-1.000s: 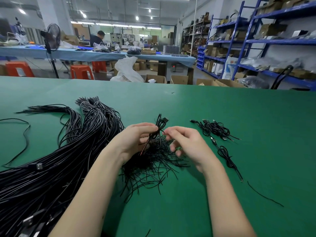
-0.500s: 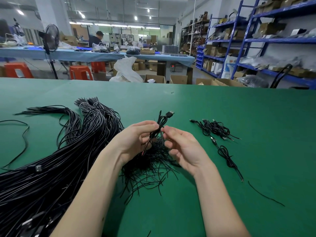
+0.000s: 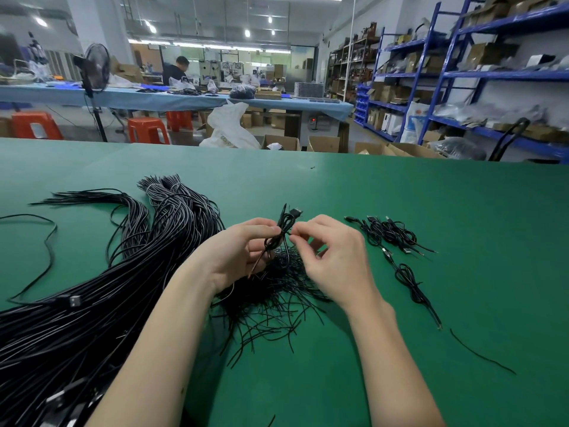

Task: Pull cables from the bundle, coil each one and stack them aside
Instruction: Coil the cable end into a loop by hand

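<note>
Coiled cable (image 3: pixel 281 232), partly hidden by fingers, stands roughly upright above the green surface (image 3: pixel 400 195), plug end uppermost. Left hand (image 3: pixel 237 251) grip pinches it; right hand (image 3: pixel 332 257) fingertips pinch beside it.

Bare green worktop (image 3: pixel 338 186) lies open beyond the hands and to the far right, while the thick cable bundle (image 3: pixel 92 303) blocks the left, a heap of short ties (image 3: pixel 271 297) fills the middle, and coiled cables (image 3: pixel 391 232) lie right of centre.
</note>
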